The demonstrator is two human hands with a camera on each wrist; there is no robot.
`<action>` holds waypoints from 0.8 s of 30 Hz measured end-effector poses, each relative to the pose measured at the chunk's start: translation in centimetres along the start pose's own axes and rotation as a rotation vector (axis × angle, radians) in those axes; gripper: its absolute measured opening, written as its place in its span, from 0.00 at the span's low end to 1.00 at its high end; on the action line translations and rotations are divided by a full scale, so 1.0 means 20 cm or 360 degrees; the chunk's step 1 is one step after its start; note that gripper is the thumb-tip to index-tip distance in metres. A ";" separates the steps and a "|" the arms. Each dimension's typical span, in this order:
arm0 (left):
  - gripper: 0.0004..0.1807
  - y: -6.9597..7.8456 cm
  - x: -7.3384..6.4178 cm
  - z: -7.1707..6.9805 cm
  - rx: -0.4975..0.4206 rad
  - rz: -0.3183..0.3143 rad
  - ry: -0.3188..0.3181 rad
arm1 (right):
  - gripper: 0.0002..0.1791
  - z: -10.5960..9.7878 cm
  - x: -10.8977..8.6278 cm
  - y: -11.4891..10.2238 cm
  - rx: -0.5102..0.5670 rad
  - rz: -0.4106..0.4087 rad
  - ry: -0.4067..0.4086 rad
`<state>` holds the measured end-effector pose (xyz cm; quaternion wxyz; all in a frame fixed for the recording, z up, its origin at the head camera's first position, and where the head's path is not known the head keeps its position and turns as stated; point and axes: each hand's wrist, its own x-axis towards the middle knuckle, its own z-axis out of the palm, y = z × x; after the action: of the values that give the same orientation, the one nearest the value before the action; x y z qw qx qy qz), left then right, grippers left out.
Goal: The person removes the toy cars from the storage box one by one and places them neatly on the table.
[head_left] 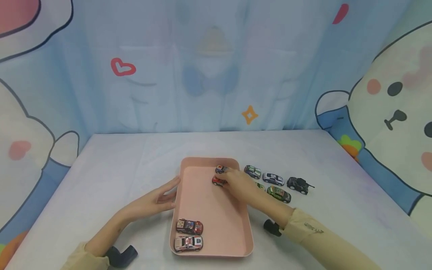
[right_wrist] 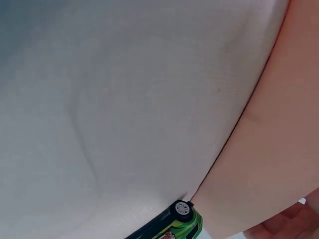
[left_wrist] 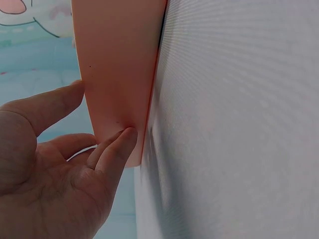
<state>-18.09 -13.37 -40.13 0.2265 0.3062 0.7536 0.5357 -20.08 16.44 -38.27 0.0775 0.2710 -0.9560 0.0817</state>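
A pink tray [head_left: 216, 210] lies on the white-covered table. My left hand [head_left: 156, 200] rests its fingers against the tray's left wall; in the left wrist view the fingertips of that hand [left_wrist: 75, 169] touch the pink side. Over the tray's far right part, my right hand [head_left: 241, 185] pinches a small red toy car [head_left: 218, 181], partly hidden by the fingers. Just behind it is another toy car [head_left: 221, 169], also partly covered. In the near left corner sit a dark red toy car [head_left: 189, 227] and a white toy car [head_left: 188, 243].
Right of the tray stand several toy cars: a green-and-white car [head_left: 252, 171], a white-and-black car [head_left: 273, 179], a green car [head_left: 279, 194] and a black vehicle with a barrel [head_left: 299, 185]. A patterned blue curtain [head_left: 209, 75] hangs behind the table.
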 end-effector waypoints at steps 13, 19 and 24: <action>0.40 0.01 0.00 0.00 -0.0007 0.0001 0.0002 | 0.23 -0.26 -0.06 0.06 0.0267 0.0030 0.0181; 0.41 0.01 0.00 0.00 -0.0014 0.0011 -0.0010 | 0.23 -0.37 -0.23 0.14 0.0251 0.0051 0.0278; 0.41 0.01 0.00 0.00 -0.0030 0.0015 -0.0017 | 0.22 -0.35 -0.36 0.20 0.0243 0.0090 0.0257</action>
<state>-18.10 -13.39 -39.96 0.2307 0.3105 0.7459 0.5421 -15.38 24.78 -33.35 0.1310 0.2414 -0.9449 0.1779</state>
